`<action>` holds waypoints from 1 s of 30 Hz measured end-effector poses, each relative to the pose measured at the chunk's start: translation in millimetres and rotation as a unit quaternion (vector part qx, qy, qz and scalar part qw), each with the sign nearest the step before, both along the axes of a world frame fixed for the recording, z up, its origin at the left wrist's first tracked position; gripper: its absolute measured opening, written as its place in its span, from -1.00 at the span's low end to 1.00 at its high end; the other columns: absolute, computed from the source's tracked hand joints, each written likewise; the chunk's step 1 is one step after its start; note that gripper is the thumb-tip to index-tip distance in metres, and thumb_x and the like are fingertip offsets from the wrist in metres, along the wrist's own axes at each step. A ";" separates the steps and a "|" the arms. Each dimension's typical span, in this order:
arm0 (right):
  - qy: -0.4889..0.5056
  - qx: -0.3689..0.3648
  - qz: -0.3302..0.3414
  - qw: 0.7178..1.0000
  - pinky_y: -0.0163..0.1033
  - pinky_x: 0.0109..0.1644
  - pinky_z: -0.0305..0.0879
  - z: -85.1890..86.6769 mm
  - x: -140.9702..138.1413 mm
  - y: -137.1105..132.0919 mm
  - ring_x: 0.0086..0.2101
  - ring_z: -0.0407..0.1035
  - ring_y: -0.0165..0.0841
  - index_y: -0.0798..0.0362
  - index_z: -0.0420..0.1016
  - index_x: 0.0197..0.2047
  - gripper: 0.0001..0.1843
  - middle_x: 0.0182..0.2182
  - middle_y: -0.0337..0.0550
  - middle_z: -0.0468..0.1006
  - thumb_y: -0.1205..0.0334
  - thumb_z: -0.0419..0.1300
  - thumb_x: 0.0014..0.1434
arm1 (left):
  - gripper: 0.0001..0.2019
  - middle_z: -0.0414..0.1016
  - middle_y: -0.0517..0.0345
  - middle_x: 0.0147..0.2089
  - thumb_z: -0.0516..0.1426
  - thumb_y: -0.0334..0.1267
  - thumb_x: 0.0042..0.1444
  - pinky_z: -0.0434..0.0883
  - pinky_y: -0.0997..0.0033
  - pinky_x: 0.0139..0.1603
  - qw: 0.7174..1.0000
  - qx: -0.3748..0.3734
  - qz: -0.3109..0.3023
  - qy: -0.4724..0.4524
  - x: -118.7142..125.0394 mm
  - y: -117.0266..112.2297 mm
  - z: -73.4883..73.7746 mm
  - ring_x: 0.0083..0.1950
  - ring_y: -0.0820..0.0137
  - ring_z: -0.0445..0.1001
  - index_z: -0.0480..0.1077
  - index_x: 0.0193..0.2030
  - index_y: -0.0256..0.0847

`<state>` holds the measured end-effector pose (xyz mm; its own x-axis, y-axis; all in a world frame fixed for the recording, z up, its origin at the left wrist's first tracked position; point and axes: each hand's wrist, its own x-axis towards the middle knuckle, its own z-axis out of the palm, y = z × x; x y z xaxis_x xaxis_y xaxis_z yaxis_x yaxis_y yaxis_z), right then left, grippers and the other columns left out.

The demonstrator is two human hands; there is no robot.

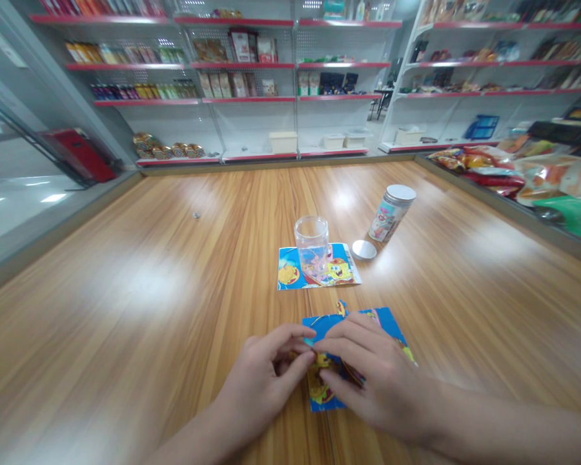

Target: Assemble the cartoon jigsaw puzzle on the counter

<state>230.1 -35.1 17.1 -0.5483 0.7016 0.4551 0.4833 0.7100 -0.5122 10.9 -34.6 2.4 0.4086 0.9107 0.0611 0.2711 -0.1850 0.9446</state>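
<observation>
A blue cartoon jigsaw puzzle (385,323) lies on the wooden table (150,290) in front of me, mostly joined. My left hand (266,381) pinches a small puzzle piece at the puzzle's left edge. My right hand (372,374) lies over the puzzle's middle, fingers pressed down on the pieces and meeting the left fingertips. Beyond it lies a cartoon picture card (290,274) with a clear empty jar (312,248) standing on it.
A round white lid (364,250) lies right of the card. A lidded printed jar (391,213) stands behind it. Snack bags (513,171) pile up along the table's right edge. Store shelves (242,64) line the back wall. A tiny object (196,215) sits far left.
</observation>
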 end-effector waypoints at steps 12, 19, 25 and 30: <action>-0.052 0.089 -0.009 0.995 -0.11 -0.17 0.21 8.2 0.7 -1.4 -0.25 0.33 -0.25 0.08 0.51 -0.03 -0.80 -0.26 -0.11 0.55 0.35 0.25 0.25 | -0.76 0.66 0.17 -0.28 0.16 -0.21 0.29 0.52 0.49 -0.21 0.996 -0.089 -0.007 -0.021 1.5 3.3 5.4 -0.26 0.41 0.63 0.37 0.07 -0.18; -0.059 0.023 -0.049 0.997 -0.09 -0.12 0.22 3.3 3.2 -1.0 -0.19 0.30 -0.21 0.03 0.54 -0.12 -0.81 -0.26 -0.11 0.51 0.36 0.26 0.17 | -0.84 0.50 0.16 -0.28 0.10 -0.26 0.32 0.35 0.53 -0.45 0.992 0.077 0.034 0.089 0.3 1.8 6.5 -0.50 0.54 0.34 0.43 -0.01 -0.19; -0.075 -0.016 -0.054 0.996 -0.04 -0.06 0.26 2.7 2.4 -1.2 -0.12 0.29 -0.16 0.01 0.53 -0.06 -0.78 -0.16 -0.06 0.48 0.27 0.28 0.20 | -0.76 0.42 0.01 0.06 0.03 -0.44 0.30 0.51 0.41 -0.05 0.968 0.209 -0.019 0.136 -1.4 -2.7 5.0 -0.05 0.40 0.52 0.42 0.01 -0.15; -0.074 -0.009 -0.055 0.996 -0.04 -0.06 0.25 1.8 3.2 -1.6 -0.13 0.28 -0.18 0.00 0.52 -0.08 -0.80 -0.17 -0.08 0.47 0.29 0.28 0.20 | -0.76 0.42 0.01 0.13 0.02 -0.44 0.30 0.54 0.34 0.01 0.955 0.238 -0.026 0.174 -4.8 -3.6 3.0 -0.05 0.39 0.55 0.41 0.00 -0.13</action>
<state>233.3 -36.7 18.9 -0.5269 0.7688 0.3624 0.6291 0.6394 -0.4420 6.1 -38.2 5.4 0.5231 0.7919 0.3153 0.5330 -0.5925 0.6040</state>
